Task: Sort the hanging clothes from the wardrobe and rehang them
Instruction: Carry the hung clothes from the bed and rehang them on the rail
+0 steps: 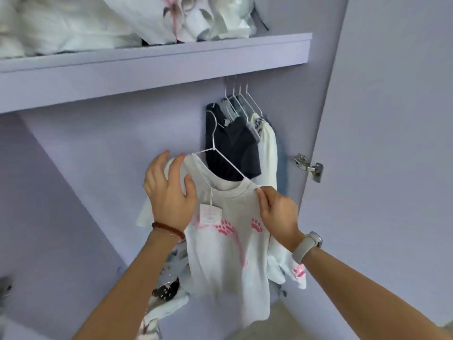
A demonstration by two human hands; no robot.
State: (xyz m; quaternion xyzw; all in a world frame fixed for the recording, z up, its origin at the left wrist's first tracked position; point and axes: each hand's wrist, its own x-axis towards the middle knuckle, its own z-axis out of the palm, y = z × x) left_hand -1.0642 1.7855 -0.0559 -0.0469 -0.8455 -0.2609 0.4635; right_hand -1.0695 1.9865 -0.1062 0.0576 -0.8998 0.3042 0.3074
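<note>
A white T-shirt with pink paw prints (228, 256) hangs on a white wire hanger (215, 148) in front of me, a paper tag (210, 214) dangling from its collar. My left hand (169, 190) rests on the shirt's left shoulder with its fingers spread. My right hand (277, 212) pinches the fabric at the shirt's right shoulder. Behind the shirt, several garments hang on white hangers (239, 99) at the right end under the shelf: a dark top (235, 148) and a white garment (268, 148).
A lilac shelf (157, 62) above holds piled white bedding (73, 23). The open wardrobe door (392, 119) with a metal hinge (307, 166) stands to the right. More clothes (166, 288) lie low behind the shirt.
</note>
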